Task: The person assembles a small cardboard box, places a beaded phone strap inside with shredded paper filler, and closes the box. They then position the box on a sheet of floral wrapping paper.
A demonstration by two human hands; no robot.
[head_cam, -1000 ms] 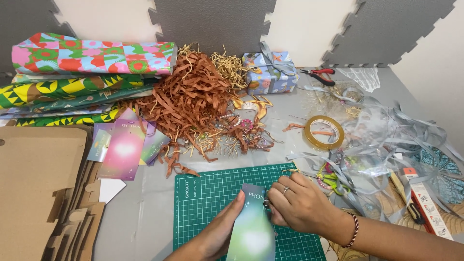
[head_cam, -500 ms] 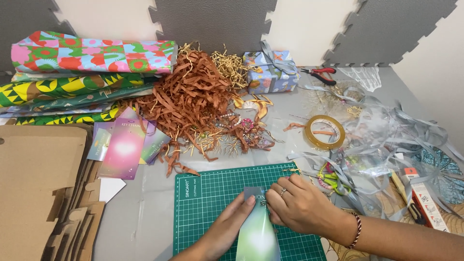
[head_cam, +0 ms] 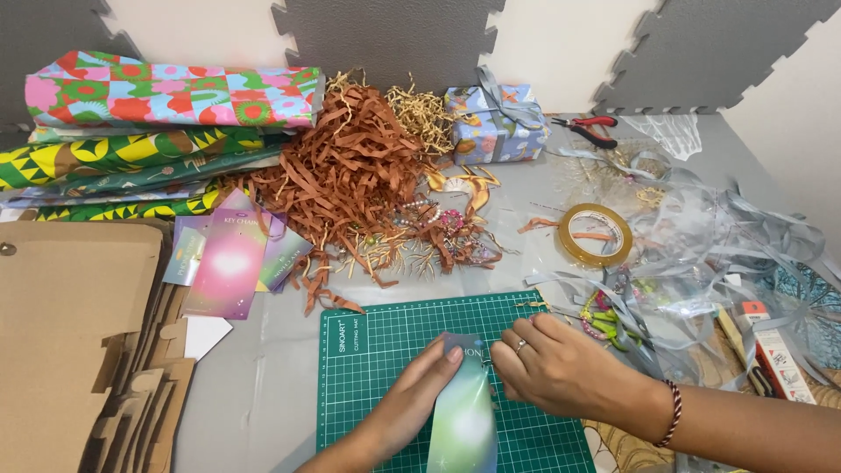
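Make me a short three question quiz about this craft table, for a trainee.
1. True or false: both hands touch the card on the green mat.
2. Which lies nearest the right hand? A: pliers B: tape roll C: gift box
3. Fill in: the flat cardboard lies on the table's ____ side as the camera sees it.

Key:
1. True: left hand presses its left edge, right-hand fingers hold its top right.
2. B
3. left
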